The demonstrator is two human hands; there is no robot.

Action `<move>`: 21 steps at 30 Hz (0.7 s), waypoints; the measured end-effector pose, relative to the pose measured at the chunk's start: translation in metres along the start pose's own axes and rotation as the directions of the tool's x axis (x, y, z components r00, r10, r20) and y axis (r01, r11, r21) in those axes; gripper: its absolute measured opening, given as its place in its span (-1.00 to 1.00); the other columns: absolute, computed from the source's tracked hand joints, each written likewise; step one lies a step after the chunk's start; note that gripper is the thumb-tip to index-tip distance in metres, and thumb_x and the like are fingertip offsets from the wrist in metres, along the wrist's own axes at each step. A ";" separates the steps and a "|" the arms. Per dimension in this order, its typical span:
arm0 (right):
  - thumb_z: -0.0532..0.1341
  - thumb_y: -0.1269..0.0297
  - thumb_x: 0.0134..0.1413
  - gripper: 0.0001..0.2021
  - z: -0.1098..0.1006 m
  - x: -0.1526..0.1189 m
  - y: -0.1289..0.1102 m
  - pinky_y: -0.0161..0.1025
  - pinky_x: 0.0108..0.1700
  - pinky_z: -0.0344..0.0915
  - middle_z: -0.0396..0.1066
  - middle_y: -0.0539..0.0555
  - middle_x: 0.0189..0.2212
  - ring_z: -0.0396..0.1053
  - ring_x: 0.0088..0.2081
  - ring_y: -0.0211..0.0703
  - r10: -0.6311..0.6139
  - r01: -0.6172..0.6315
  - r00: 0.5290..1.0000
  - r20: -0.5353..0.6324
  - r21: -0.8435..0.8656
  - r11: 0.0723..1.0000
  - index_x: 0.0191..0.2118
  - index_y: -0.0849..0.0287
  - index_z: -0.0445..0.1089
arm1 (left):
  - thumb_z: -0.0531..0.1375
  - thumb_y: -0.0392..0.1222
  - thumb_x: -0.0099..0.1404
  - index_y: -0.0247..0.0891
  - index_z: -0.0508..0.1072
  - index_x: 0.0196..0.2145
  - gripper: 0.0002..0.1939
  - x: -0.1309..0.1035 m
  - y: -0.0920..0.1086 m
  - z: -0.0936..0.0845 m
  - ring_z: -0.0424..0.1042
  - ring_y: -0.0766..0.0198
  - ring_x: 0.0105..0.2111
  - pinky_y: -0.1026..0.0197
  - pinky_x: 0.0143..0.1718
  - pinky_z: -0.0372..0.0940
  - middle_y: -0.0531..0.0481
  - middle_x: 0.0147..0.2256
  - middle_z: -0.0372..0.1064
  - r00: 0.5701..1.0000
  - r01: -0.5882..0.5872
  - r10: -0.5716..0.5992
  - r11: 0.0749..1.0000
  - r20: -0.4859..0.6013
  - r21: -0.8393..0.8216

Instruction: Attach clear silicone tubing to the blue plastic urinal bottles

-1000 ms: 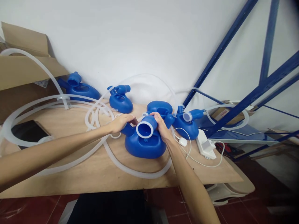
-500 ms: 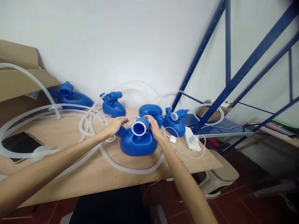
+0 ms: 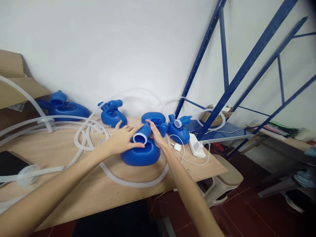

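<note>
Well to the left of the front jug (image 3: 140, 158), one cardboard box (image 3: 22, 90) and one dark flat device (image 3: 11, 161) sit at the margin, cut off by the view. Nearer, the far-left jug (image 3: 71, 112) and the second jug (image 3: 114, 119) stand behind and left of the front jug, likely pushed toward the wall to free room. Clear tubing (image 3: 133, 184) loops leftward and curves in front of the front jug; its lengths overlap too much to count. The left hand (image 3: 120, 138) is spread wide, thumb across the pale rim of the blue cup (image 3: 145, 130) above the front jug; I cannot tell whether it grips. The right hand (image 3: 156, 134), narrow and straight-fingered, holds the cup's right side, presumably steadying it from opposite. Behind the front jug lies the rear jug (image 3: 153, 117); to its right, the right jug (image 3: 181, 134), making five jugs on the tabletop (image 3: 98, 196). Farther right are one charger plug (image 3: 177, 146) and one power strip (image 3: 197, 149).
</note>
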State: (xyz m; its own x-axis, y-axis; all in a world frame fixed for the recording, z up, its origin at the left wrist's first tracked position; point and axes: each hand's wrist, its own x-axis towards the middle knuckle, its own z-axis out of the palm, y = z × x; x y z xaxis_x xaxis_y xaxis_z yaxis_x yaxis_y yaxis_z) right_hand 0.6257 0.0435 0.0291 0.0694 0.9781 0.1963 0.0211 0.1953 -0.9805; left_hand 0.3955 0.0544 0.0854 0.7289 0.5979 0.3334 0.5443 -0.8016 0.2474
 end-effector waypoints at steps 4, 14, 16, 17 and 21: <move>-0.08 -0.43 0.30 -0.25 0.000 0.004 0.005 -0.15 -0.19 0.47 0.50 0.06 0.05 0.51 -0.19 -0.09 -0.007 0.008 1.000 0.027 -0.048 0.999 0.44 -0.20 0.10 | 0.03 0.67 0.21 -0.15 0.18 0.46 0.11 0.001 -0.002 0.000 0.53 -0.40 -0.02 -0.29 0.08 0.26 -0.37 -0.01 0.58 0.993 0.109 -0.111 0.992 0.039 0.057; 0.29 0.07 0.27 -0.41 -0.074 0.041 0.019 0.15 0.31 0.23 0.44 0.28 0.23 0.35 0.30 0.26 0.108 -0.113 0.992 -0.068 -0.862 0.495 0.35 0.06 0.30 | -0.03 0.69 0.21 -0.29 0.62 -0.09 -0.03 -0.015 -0.018 0.009 0.54 -0.31 -0.13 -0.20 0.03 0.26 -0.38 -0.21 0.60 0.995 0.075 -0.063 0.984 -0.076 0.162; 0.37 0.15 0.18 -0.43 -0.082 0.055 0.023 0.15 0.38 0.14 0.35 0.28 0.32 0.26 0.36 0.31 0.162 -0.061 0.987 0.006 -0.913 0.403 0.29 0.08 0.40 | -0.04 0.70 0.21 -0.28 0.62 -0.12 -0.03 -0.019 -0.020 0.006 0.54 -0.30 -0.14 -0.20 0.01 0.27 -0.35 -0.23 0.60 0.995 0.077 -0.066 0.985 -0.076 0.154; 0.37 0.16 0.17 -0.44 -0.083 0.063 0.026 0.15 0.41 0.10 0.32 0.26 0.36 0.22 0.39 0.32 0.185 -0.035 0.982 0.036 -0.930 0.367 0.28 0.07 0.42 | -0.04 0.71 0.20 -0.27 0.62 -0.14 -0.03 -0.020 -0.020 0.005 0.54 -0.28 -0.14 -0.20 0.01 0.28 -0.34 -0.24 0.60 0.995 0.074 -0.063 0.985 -0.071 0.159; 0.29 0.11 0.26 -0.38 -0.080 0.095 0.038 0.19 0.46 -0.01 0.16 0.26 0.46 0.09 0.47 0.31 0.210 0.013 0.975 0.072 -0.963 0.268 0.39 0.09 0.30 | -0.03 0.72 0.17 -0.26 0.62 -0.08 -0.01 -0.023 -0.016 0.004 0.54 -0.24 -0.15 -0.22 0.02 0.27 -0.33 -0.25 0.59 0.997 0.042 -0.028 0.975 -0.069 0.217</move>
State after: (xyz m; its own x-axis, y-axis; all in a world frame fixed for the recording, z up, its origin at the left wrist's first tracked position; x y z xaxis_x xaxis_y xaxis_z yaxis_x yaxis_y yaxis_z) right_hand 0.7128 0.1376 0.0110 0.0008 0.9999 -0.0155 0.9674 -0.0046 -0.2531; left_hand 0.3717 0.0529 0.0701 0.6829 0.6185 0.3887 0.6520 -0.7561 0.0576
